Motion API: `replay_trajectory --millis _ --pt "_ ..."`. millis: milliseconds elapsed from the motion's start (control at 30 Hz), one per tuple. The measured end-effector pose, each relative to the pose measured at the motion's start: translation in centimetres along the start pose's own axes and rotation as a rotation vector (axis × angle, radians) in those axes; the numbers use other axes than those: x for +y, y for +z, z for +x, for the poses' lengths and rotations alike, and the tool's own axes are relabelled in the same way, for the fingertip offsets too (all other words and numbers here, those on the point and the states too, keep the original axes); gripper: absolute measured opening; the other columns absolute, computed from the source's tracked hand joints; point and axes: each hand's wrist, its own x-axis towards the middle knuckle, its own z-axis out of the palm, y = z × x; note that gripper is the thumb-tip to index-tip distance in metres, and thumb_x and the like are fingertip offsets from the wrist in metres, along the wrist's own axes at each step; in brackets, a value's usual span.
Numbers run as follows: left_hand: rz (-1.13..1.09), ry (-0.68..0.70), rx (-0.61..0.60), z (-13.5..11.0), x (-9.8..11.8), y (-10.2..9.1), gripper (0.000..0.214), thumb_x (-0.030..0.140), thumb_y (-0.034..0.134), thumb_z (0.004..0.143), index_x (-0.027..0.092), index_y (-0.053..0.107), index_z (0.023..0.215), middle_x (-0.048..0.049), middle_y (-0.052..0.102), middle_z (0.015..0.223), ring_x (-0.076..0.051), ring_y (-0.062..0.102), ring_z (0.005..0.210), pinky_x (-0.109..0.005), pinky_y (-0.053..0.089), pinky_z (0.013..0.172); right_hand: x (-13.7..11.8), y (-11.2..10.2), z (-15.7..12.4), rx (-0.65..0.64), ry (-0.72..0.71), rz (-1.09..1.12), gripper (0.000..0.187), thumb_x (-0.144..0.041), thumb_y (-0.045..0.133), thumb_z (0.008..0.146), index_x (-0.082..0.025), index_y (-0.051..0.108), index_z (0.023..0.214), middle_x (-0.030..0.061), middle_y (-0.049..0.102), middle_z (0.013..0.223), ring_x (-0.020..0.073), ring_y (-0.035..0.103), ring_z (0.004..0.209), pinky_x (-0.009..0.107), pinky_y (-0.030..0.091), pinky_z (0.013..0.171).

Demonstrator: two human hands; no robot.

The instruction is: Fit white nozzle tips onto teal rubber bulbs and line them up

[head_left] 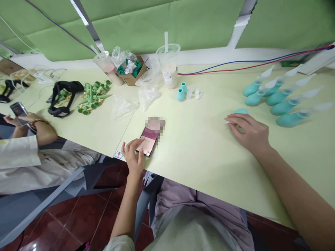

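My left hand (133,157) is over a smartphone (148,143) lying on the table, fingers apart, with a fingertip at its lit screen. My right hand (250,134) rests on the table, thumb and fingers pinched together around a small white piece (227,121), mostly covered. Just behind those fingers shows the top of a teal bulb (240,111); whether the hand touches it I cannot tell. Several teal bulb syringes with translucent pointed tips (291,119) lie farther right. Two open teal bulbs (180,94) stand beyond the phone, beside several small white parts (197,94).
Drink cups with straws (169,66), a cardboard box (134,78) and plastic bags (148,97) line the back. At left are green parts (94,97), a black headset strap (64,99) and another person's hands with a phone (20,112). Red and blue cables (235,66) cross behind.
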Motion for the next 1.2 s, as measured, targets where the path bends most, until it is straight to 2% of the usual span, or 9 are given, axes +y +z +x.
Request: replay_trajectory --millis 233,300,400,467,600,800,967,1067,1200 --pt "0.010 -0.036 0.093 -0.5 0.2 -0.6 0.043 0.042 0.027 0.098 0.020 0.062 0.105 -0.0070 0.068 0.099 -0.020 0.059 0.101 -0.045 0.024 0.110 -0.1 0.0 0.1 0.020 -0.008 0.014 0.021 -0.016 0.060 0.083 -0.026 0.065 0.102 -0.0026 0.072 0.101 0.0095 0.067 0.080 0.019 0.045 0.064" --pt "0.012 -0.016 0.075 -0.6 -0.1 -1.2 0.046 0.046 0.025 0.098 0.019 0.062 0.106 -0.0077 0.068 0.100 -0.021 0.059 0.102 -0.045 0.024 0.110 -0.1 0.0 0.1 0.025 -0.006 0.026 0.020 -0.017 0.058 0.084 -0.025 0.066 0.101 -0.0018 0.072 0.100 0.0106 0.068 0.080 0.020 0.045 0.063" --pt "0.010 0.042 -0.011 -0.6 -1.0 -2.2 0.054 0.054 0.022 0.095 0.020 0.061 0.111 -0.0089 0.067 0.104 -0.024 0.058 0.105 -0.046 0.023 0.110 -0.1 0.0 0.1 0.026 -0.009 0.029 0.019 -0.017 0.058 0.084 -0.025 0.066 0.100 -0.0014 0.072 0.099 0.0111 0.068 0.081 0.020 0.045 0.063" --pt "0.000 0.088 -0.114 -0.3 -1.8 -2.5 0.060 0.060 0.020 0.093 0.021 0.060 0.113 -0.0087 0.066 0.108 -0.025 0.057 0.106 -0.047 0.022 0.111 -0.1 0.0 0.1 0.021 -0.005 0.017 0.018 -0.018 0.059 0.084 -0.025 0.066 0.099 -0.0018 0.072 0.100 0.0108 0.068 0.081 0.020 0.045 0.064" --pt "-0.019 0.132 -0.293 0.8 -2.5 -2.4 0.068 0.067 0.016 0.090 0.022 0.055 0.121 -0.0084 0.064 0.115 -0.025 0.052 0.111 -0.047 0.014 0.113 -0.1 -0.1 0.1 -0.007 0.011 -0.001 0.017 -0.019 0.058 0.085 -0.025 0.066 0.099 -0.0027 0.072 0.100 0.0104 0.068 0.082 0.020 0.045 0.064" --pt "-0.030 0.146 -0.391 2.7 -2.2 -1.7 0.072 0.069 0.013 0.089 0.023 0.053 0.127 -0.0072 0.059 0.123 -0.025 0.048 0.117 -0.046 0.003 0.116 -0.2 -0.1 0.0 -0.062 0.052 -0.009 0.017 -0.021 0.057 0.086 -0.025 0.066 0.099 -0.0024 0.072 0.102 0.0093 0.068 0.080 0.020 0.045 0.064" --pt "-0.058 0.152 -0.384 2.7 -2.1 -1.8 0.074 0.070 0.012 0.088 0.021 0.051 0.129 -0.0087 0.057 0.124 -0.025 0.047 0.119 -0.046 0.004 0.116 -0.1 -0.1 0.1 -0.005 0.001 -0.009 0.017 -0.019 0.058 0.084 -0.025 0.065 0.099 -0.0039 0.072 0.100 0.0080 0.067 0.077 0.019 0.044 0.062" --pt "-0.085 0.157 -0.332 2.2 -2.0 -2.2 0.074 0.069 0.013 0.089 0.020 0.049 0.130 -0.0103 0.057 0.124 -0.025 0.047 0.119 -0.047 0.007 0.115 -0.1 0.0 0.1 0.005 -0.014 -0.012 0.018 -0.018 0.059 0.084 -0.025 0.065 0.100 -0.0041 0.072 0.100 0.0075 0.067 0.077 0.018 0.044 0.063" --pt "-0.110 0.172 -0.227 1.0 -2.1 -2.4 0.070 0.068 0.017 0.090 0.020 0.054 0.123 -0.0092 0.061 0.118 -0.026 0.052 0.114 -0.050 0.012 0.114 -0.2 0.0 0.1 0.044 -0.028 -0.026 0.020 -0.016 0.061 0.082 -0.025 0.064 0.099 -0.0057 0.071 0.099 0.0068 0.067 0.076 0.017 0.044 0.061"
